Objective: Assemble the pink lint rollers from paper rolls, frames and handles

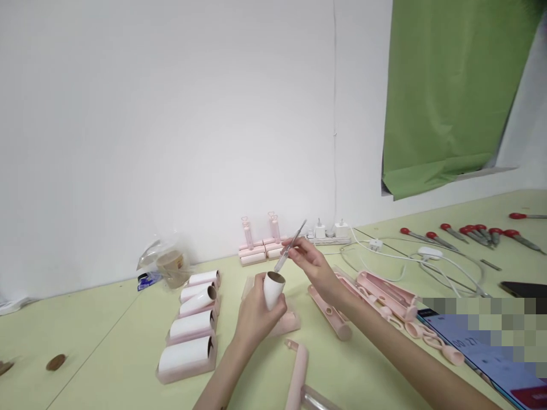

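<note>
My left hand [255, 313] is closed round a white paper roll [273, 288] with a brown cardboard core, held upright above the table. My right hand [311, 263] pinches a thin clear rod-like part [291, 246], its lower tip pointing down toward the open top of the roll. Just left of my hands a row of several white rolls sitting in pink holders [193, 327] lies on the pale green table [106, 341]. A pink handle [298, 376] lies near the front edge below my hands.
Pink cover shells [387, 293] and loose pink handles lie right of my arm. Pink parts [258, 250] stand at the wall, beside a power strip [330, 233] with white cables. Red-handled tools [470, 233] lie far right. A bagged cup [171, 266] sits left. A phone [482, 347] lies front right.
</note>
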Motion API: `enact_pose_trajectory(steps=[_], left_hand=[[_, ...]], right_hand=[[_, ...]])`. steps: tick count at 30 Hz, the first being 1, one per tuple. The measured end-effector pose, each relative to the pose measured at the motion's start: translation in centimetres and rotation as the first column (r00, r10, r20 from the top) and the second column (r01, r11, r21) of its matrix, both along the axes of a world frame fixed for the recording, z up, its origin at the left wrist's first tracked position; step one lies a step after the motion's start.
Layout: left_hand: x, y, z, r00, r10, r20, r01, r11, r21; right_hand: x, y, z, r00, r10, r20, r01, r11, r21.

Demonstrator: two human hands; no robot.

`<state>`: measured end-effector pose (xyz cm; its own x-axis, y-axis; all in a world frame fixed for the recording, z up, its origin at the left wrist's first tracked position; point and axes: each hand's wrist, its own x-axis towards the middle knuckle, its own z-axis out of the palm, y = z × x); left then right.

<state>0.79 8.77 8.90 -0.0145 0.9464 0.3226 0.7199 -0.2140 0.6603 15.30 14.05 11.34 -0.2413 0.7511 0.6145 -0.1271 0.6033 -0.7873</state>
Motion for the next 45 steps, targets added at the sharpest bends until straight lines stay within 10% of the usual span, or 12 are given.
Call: enact_pose_trajectory(steps=[9, 15, 20, 24, 31, 36, 40, 45], left_hand=[[0.9, 3.1, 1.4, 0.907, -0.078, 0.414, -0.021, 0.973, 0.229], [-0.6, 1.7, 3.0, 0.856, -0.07, 0.513, -0.14, 0.923, 0.36], [-2.1, 1.6, 1.7, 0.988, -0.155, -0.017, 0.156, 0.984, 0.086], [-1.8, 2.0, -0.7, 0.851, -0.402, -0.337, 0.329, 0.909, -0.255], [-1.3, 2.1, -2.1, 0.83, -0.408, -0.379, 0.258, 0.885, -0.388], [-1.8, 1.8, -1.5, 0.821, -0.36, -0.443, 0.144, 0.882, -0.449], [-3.2, 1.8, -1.2, 0.827, -0.284, -0.485, 0.031, 0.885, -0.465], [-4.9, 2.7, -1.5, 0.833, -0.181, -0.522, -0.032, 0.928, -0.372]], right_hand=[[-1.5, 0.2, -4.8, 0.933, 0.232, 0.276, -0.177, 0.962, -0.209], [-2.3, 0.5, -4.8, 0.984, 0.086, 0.155, -0.059, 0.984, -0.171], [0.0, 1.0, -1.8, 0.983, -0.181, -0.02, 0.178, 0.978, -0.113], [2.6, 0.6, 0.2, 0.946, -0.325, 0.021, 0.325, 0.945, -0.034], [-2.2, 4.1, 0.6, 0.775, -0.238, 0.586, 0.14, 0.968, 0.208], [-9.5, 7.2, -1.5, 0.456, -0.029, 0.889, -0.155, 0.982, 0.112], [-9.8, 7.8, -3.2, 0.302, -0.081, 0.95, -0.078, 0.991, 0.109], [-2.5, 6.9, -1.9, 0.268, -0.277, 0.923, 0.18, 0.955, 0.235]])
